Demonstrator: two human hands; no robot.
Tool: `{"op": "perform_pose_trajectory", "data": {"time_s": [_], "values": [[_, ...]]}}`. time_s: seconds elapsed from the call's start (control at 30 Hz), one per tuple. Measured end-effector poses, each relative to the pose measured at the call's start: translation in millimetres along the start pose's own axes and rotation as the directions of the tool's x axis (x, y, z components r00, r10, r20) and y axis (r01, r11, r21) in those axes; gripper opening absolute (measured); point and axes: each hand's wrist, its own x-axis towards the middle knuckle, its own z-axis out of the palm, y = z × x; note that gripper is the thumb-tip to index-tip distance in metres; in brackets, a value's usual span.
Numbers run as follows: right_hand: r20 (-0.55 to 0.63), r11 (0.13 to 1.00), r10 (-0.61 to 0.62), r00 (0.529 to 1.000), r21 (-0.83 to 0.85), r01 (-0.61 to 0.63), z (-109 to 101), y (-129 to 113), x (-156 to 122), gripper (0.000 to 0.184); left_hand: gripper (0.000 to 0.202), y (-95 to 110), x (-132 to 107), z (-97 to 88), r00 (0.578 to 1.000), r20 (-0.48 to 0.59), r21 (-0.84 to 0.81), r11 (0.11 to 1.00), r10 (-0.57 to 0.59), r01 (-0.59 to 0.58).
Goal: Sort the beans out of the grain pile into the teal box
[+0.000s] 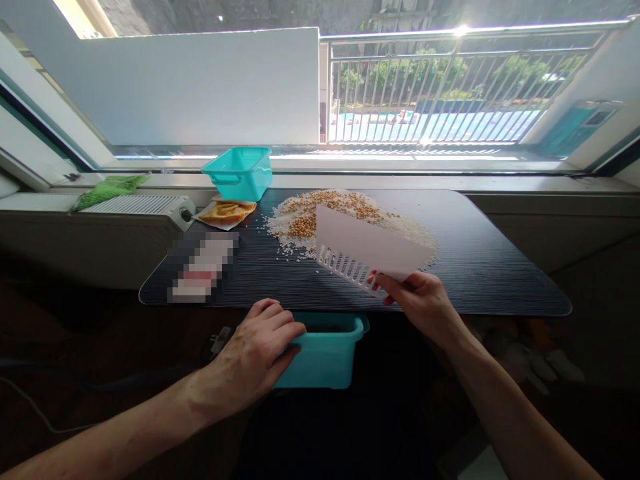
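Note:
My left hand (273, 340) grips the left side of a turquoise plastic bin (325, 357), which hangs just below the table's front edge; little of its inside shows. In my right hand (420, 300) is a flat pale sheet (370, 243) with a row of slots along its lower edge, pinched at its lower right corner. The sheet is tilted over a spread pile of white rice-like grains (417, 237) mixed with golden-brown round beans (303, 227). It covers part of the pile, so I cannot tell whether it touches the grains.
On the dark table (480, 267), a second turquoise bin (240, 175) stands at the back left. Beside it lies a packet with yellow-brown contents (227, 212). A pixelated item (205, 267) is nearer. A green cloth (110, 192) lies on the radiator (135, 205) below the window.

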Motion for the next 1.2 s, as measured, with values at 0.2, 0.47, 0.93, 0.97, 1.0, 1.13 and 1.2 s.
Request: {"op": "perform_pose_trajectory", "data": {"time_s": [0.2,0.47,0.93,0.97,1.0,1.13,1.2], "values": [[-0.07,0.997,0.062,0.996,-0.049,-0.066,11,5,11,0.026,0.016,1,1,-1.7,1.0,0.021,-0.003,1.0,0.004,-0.004],[-0.284,0.994,0.015,0.959,-0.103,-0.046,-23,8,14,0.022,0.017,-1,1,0.1,0.999,0.034,-0.018,1.0,0.005,-0.004],[-0.157,0.993,-0.045,0.987,-0.116,0.027,-25,12,32,0.023,0.017,2,4,-0.8,1.0,0.019,-0.018,1.0,0.006,-0.006],[-0.149,0.994,-0.047,0.988,-0.108,0.031,-26,11,30,0.024,0.016,2,4,-0.7,1.0,0.016,-0.012,1.0,0.006,-0.006],[-0.147,0.994,-0.049,0.988,-0.103,0.034,-27,9,29,0.024,0.016,1,4,-0.6,1.0,0.015,-0.007,1.0,0.009,-0.009],[-0.168,0.995,-0.039,0.985,-0.1,0.022,-29,6,28,0.024,0.015,0,5,-0.2,1.0,0.019,-0.002,1.0,0.022,-0.022],[-0.162,0.995,-0.033,0.986,-0.103,0.017,-29,7,28,0.024,0.016,0,5,-0.3,1.0,0.026,-0.008,1.0,0.017,-0.017]]}}
